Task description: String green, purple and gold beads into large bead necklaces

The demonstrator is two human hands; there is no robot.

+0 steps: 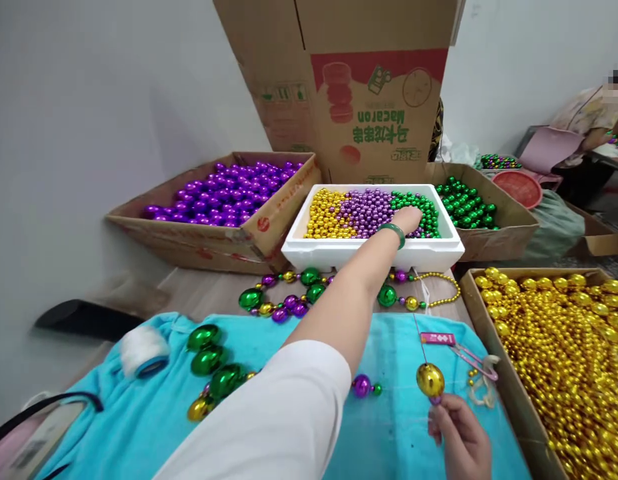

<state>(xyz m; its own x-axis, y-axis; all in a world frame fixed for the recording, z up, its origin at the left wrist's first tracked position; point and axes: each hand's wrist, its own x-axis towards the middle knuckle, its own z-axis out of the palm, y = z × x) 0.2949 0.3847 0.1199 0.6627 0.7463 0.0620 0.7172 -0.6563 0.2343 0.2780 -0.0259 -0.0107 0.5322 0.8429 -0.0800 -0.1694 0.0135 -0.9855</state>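
Observation:
My left hand (407, 219), wearing a green bangle (395, 233), reaches into the white foam tray (373, 255) among small green beads (429, 210) and small purple beads (371, 207); its fingers are hidden. Small gold beads (323, 217) fill the tray's left part. Low at the right, my right hand (461, 433) is closed, pinching a bead string just below a large gold bead (430, 380) and a small purple bead. A thin needle or wire (419, 333) rises from the gold bead. On the turquoise cloth (379, 443) lie a purple bead (361, 385) and large green beads (209, 360).
A finished-looking bead necklace (309, 277) lies before the tray. Boxes of purple beads (219, 197), green beads (466, 203) and gold bead strands (573, 360) surround it. A thread spool (145, 350) and pink-handled snips (476, 362) rest on the cloth. Another person (583, 117) sits far right.

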